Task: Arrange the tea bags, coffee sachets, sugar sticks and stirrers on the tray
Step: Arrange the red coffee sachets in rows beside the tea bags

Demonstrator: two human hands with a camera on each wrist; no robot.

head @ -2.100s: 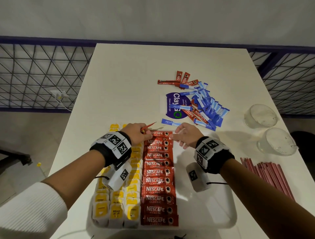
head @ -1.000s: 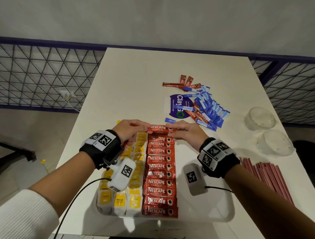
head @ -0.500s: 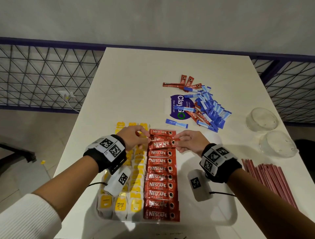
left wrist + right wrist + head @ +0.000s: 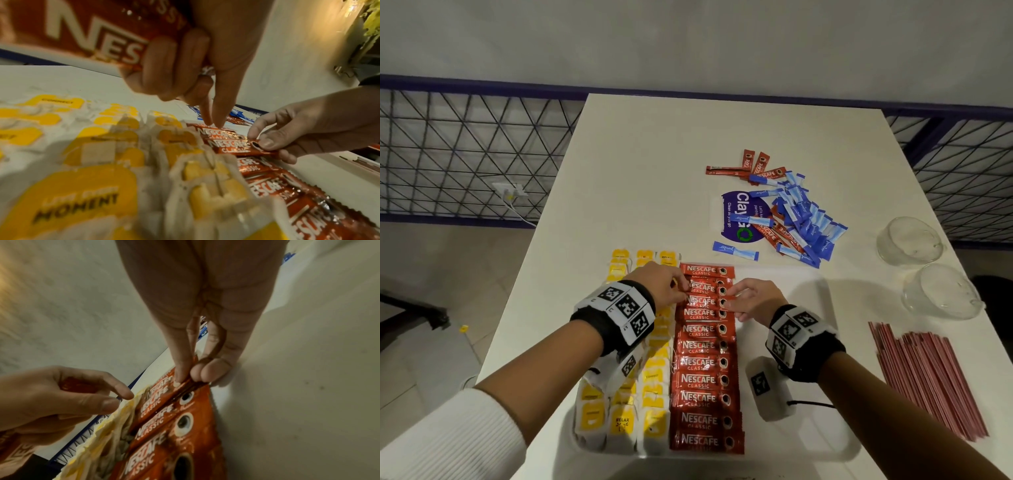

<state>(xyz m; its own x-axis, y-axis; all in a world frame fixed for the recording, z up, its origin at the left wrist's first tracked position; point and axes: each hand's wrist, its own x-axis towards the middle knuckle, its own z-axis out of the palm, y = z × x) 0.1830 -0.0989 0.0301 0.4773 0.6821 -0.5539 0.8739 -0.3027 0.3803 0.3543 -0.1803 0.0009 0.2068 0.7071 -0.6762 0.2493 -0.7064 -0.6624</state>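
Nearest to us, the white tray (image 4: pixel 822 442) sits on the table (image 4: pixel 654 171), with yellow tea bags (image 4: pixel 621 423) in rows on its left side and a column of red coffee sachets (image 4: pixel 700 382) overlapping beside them, running from near edge to far. The tray's right part shows bare white.

Above the far part of that column our two hands meet. Our right hand (image 4: pixel 755 299) comes in from the right, palm down, its grip pinching the right end of one sachet in the column (image 4: pixel 240 147) between thumb and the first fingers; the right wrist view shows the thumb on top and two fingertips just under the edge. Our left hand (image 4: pixel 662 282) reaches in from the left, wrist raised. Its grip is clenched round spare sachets (image 4: pixel 98 30) tucked against the palm, while two fingers (image 4: pixel 218 113) point down and touch the left end of a sachet near the far end of the column.

To the right of the tray lies a bundle of red stirrers (image 4: pixel 931 380) on the table. Farther off stand two clear glass cups (image 4: pixel 928 267). Farther still, a loose pile of blue sugar sticks (image 4: pixel 801 219) mixed with more red sachets lies across a purple sticker (image 4: pixel 739 216).
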